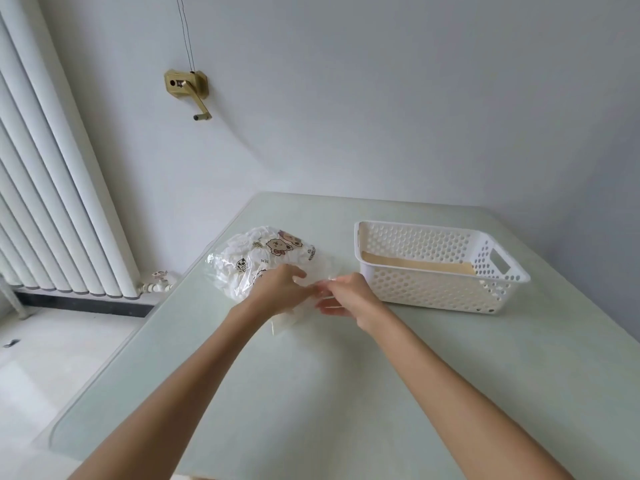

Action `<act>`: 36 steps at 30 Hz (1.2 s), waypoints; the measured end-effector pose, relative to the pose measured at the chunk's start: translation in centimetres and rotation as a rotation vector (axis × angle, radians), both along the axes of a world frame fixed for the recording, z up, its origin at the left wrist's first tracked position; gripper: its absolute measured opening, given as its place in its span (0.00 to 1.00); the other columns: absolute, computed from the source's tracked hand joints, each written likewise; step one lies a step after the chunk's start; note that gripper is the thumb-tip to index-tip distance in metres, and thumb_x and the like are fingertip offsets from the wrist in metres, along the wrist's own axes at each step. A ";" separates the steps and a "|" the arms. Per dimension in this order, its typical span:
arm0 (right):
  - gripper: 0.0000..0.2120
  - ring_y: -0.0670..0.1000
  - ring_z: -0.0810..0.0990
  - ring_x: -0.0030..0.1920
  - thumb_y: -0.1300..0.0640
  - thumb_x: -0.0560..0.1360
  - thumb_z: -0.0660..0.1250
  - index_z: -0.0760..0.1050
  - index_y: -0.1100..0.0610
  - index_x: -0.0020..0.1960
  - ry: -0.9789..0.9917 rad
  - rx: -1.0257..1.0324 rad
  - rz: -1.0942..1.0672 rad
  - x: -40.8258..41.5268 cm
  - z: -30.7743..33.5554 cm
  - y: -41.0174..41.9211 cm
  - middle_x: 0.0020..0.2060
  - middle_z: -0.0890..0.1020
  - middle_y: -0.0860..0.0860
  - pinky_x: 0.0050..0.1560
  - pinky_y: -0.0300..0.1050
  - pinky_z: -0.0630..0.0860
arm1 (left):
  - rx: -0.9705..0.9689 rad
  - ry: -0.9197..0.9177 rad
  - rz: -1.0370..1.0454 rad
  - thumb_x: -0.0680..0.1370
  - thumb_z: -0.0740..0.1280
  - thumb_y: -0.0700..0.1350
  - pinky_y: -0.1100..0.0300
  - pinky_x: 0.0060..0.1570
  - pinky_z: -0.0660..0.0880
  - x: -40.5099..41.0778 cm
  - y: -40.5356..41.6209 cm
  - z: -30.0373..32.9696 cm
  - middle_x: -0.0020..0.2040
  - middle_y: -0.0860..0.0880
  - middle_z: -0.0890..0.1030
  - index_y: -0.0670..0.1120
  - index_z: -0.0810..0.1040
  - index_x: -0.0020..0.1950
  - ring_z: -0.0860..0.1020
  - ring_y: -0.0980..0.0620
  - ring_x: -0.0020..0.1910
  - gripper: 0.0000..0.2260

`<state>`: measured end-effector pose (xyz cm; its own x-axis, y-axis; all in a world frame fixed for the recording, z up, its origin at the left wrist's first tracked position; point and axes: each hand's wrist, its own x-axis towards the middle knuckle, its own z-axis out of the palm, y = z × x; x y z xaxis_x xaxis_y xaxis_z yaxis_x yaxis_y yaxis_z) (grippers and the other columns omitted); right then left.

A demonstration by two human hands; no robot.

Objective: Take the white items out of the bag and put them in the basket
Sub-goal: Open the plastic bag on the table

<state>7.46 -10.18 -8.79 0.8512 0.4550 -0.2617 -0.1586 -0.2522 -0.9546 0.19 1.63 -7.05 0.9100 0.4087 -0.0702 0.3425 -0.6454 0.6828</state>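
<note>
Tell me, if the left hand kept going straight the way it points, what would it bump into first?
Probably the clear bag of white items; the left hand already grips its near edge and points up into it. Depth is hard to judge.

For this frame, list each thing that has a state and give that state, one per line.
bag: lying on the table, still full of white items, mouth end held by both hands.
white items: all inside the bag.
basket: upright on the table, no white items in it, a tan sheet on its floor.
left hand: grip pinching the bag's plastic.
right hand: grip pinching the bag's plastic.
</note>
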 end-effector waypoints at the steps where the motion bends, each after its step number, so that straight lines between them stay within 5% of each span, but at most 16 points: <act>1: 0.05 0.50 0.79 0.29 0.63 0.77 0.65 0.79 0.61 0.43 -0.004 0.021 -0.030 0.0 -0.3 0.0 0.36 0.81 0.55 0.33 0.39 0.80 | -0.019 0.004 0.007 0.72 0.71 0.60 0.54 0.51 0.80 0.1 0.0 -0.1 0.58 0.47 0.81 0.46 0.74 0.66 0.83 0.48 0.47 0.27; 7: 0.05 0.50 0.81 0.30 0.59 0.73 0.72 0.82 0.60 0.44 -0.042 0.034 -0.159 0.1 -3.0 -1.0 0.37 0.84 0.55 0.37 0.39 0.79 | 0.215 0.059 -0.045 0.67 0.71 0.67 0.57 0.56 0.75 0.5 -0.3 -0.7 0.53 0.55 0.83 0.51 0.79 0.60 0.81 0.52 0.51 0.28; 12: 0.09 0.51 0.83 0.37 0.55 0.70 0.76 0.78 0.59 0.41 -0.004 0.102 -0.205 0.3 -4.3 -1.4 0.38 0.84 0.54 0.51 0.46 0.80 | 0.401 0.045 -0.084 0.70 0.72 0.62 0.60 0.45 0.71 1.2 -1.2 -1.2 0.48 0.54 0.84 0.53 0.84 0.49 0.79 0.52 0.52 0.16; 16: 0.08 0.48 0.84 0.36 0.57 0.75 0.71 0.74 0.59 0.42 0.028 0.192 -0.194 0.1 -4.3 -1.6 0.42 0.83 0.53 0.41 0.38 0.80 | 0.378 0.019 -0.017 0.75 0.69 0.49 0.59 0.49 0.72 1.3 -1.1 -1.6 0.51 0.49 0.83 0.50 0.83 0.48 0.79 0.48 0.54 0.05; 18: 0.08 0.48 0.83 0.35 0.57 0.77 0.68 0.72 0.59 0.42 0.041 0.200 -0.194 0.0 -4.3 -1.6 0.45 0.83 0.54 0.38 0.38 0.80 | 0.192 -0.029 0.039 0.76 0.67 0.47 0.56 0.52 0.76 1.1 -0.3 -1.9 0.48 0.49 0.84 0.49 0.79 0.45 0.81 0.47 0.50 0.03; 22: 0.07 0.51 0.82 0.33 0.58 0.79 0.63 0.67 0.59 0.45 0.079 0.199 -0.138 -0.2 -4.1 -1.0 0.50 0.82 0.58 0.36 0.41 0.81 | -0.170 -0.159 0.086 0.79 0.64 0.47 0.50 0.52 0.78 0.4 0.9 -3.2 0.42 0.52 0.85 0.47 0.75 0.48 0.83 0.51 0.44 0.04; 27: 0.10 0.55 0.84 0.41 0.54 0.77 0.66 0.78 0.61 0.52 0.064 0.157 -0.040 0.7 -3.8 1.0 0.48 0.84 0.57 0.46 0.49 0.82 | -0.237 -0.308 0.174 0.78 0.64 0.45 0.54 0.44 0.75 0.2 0.8 -4.8 0.38 0.54 0.85 0.48 0.75 0.48 0.80 0.52 0.40 0.02; 29: 0.14 0.54 0.84 0.45 0.51 0.71 0.68 0.82 0.59 0.50 -0.025 0.087 -0.062 1.5 -4.5 2.3 0.47 0.85 0.54 0.50 0.49 0.81 | -0.243 -0.309 0.195 0.75 0.64 0.43 0.55 0.44 0.76 0.9 1.2 -4.9 0.39 0.53 0.85 0.50 0.75 0.47 0.79 0.51 0.39 0.03; 32: 0.07 0.47 0.82 0.38 0.59 0.76 0.66 0.82 0.54 0.43 -0.181 0.063 -0.105 1.4 -5.0 2.9 0.40 0.85 0.50 0.41 0.35 0.77 | -0.176 -0.276 0.213 0.68 0.59 0.49 0.50 0.49 0.78 1.7 1.9 -4.2 0.39 0.52 0.85 0.51 0.78 0.47 0.80 0.48 0.42 0.12; 36: 0.11 0.46 0.82 0.31 0.59 0.77 0.63 0.78 0.50 0.38 -0.270 0.051 -0.113 1.1 -5.1 3.0 0.33 0.84 0.45 0.47 0.49 0.81 | 0.103 -0.195 0.258 0.71 0.59 0.62 0.53 0.48 0.75 2.9 1.7 -3.3 0.35 0.50 0.83 0.47 0.81 0.42 0.80 0.45 0.43 0.21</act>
<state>8.53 -7.15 -13.92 0.9328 0.3603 0.0021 0.0787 -0.1979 -0.9771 3.08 3.28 -10.33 0.7682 0.6229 0.1481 0.3729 -0.6233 0.6874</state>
